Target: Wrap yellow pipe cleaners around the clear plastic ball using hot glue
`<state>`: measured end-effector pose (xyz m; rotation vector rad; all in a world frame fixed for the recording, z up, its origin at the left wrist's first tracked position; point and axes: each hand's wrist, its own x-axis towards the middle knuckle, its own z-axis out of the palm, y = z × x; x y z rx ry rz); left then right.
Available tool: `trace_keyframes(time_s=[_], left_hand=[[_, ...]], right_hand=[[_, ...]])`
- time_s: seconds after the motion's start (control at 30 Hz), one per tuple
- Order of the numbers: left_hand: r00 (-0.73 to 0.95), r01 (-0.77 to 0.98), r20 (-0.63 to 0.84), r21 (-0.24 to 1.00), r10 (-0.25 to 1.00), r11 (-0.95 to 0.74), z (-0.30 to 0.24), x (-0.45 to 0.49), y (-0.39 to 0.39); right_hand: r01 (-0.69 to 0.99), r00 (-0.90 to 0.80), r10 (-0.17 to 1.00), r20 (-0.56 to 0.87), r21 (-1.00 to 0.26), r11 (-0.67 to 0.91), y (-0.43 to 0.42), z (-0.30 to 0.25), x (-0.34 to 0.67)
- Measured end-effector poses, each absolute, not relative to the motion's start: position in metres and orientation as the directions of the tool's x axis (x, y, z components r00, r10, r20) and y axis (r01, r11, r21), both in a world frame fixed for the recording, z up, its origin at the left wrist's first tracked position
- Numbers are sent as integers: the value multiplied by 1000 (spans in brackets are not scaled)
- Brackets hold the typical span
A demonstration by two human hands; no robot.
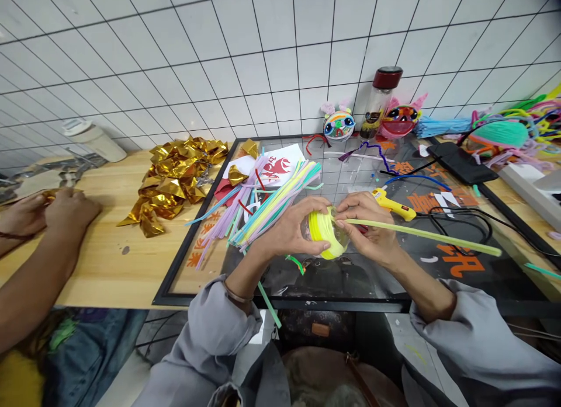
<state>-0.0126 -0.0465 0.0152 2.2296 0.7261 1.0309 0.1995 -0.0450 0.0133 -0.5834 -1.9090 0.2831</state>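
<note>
My left hand [300, 226] is wrapped round a small clear jar [326, 235] that has bright yellow strands wound about it. The jar is tilted on its side above the dark panel. Between the thumb and fingers of my right hand [367, 227] is a pale yellow pipe cleaner [438, 236]. One end of it meets the jar, while its long free part sticks out to the right. Just behind my right hand lies a yellow glue gun [394, 205]. A bundle of pastel pipe cleaners [280, 199] rests beyond my left hand.
A dark framed panel [495, 278] covers this part of the wooden table. Gold foil shapes [175, 179] are heaped left. Two decorated animal figures, a lidded bottle [377, 106] and coloured pipe cleaners stand at the back. Another person's hands [65, 211] work at the left. Black cables [475, 220] lie right.
</note>
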Motion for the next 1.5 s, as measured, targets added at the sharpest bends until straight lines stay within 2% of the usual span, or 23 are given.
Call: trace_keyframes(time_s=[0.4,0.73,0.97,1.5], left_hand=[[555,235,509,663,658,-711,16,-11,-52],[566,250,524,626,636,-739,18,-11,-53],[575,281,457,669,679,-688,21,-12,-56],[585,311,414,680,698,-664,23,-12,-56]], right_hand=[[308,-340,477,811,-383,871,-47,14,202],[299,-320,468,823,-381,875,-43,9,201],[294,-329,479,814,-394,871,-45,10,201],[299,-323,462,826,-374,878,-43,10,199]])
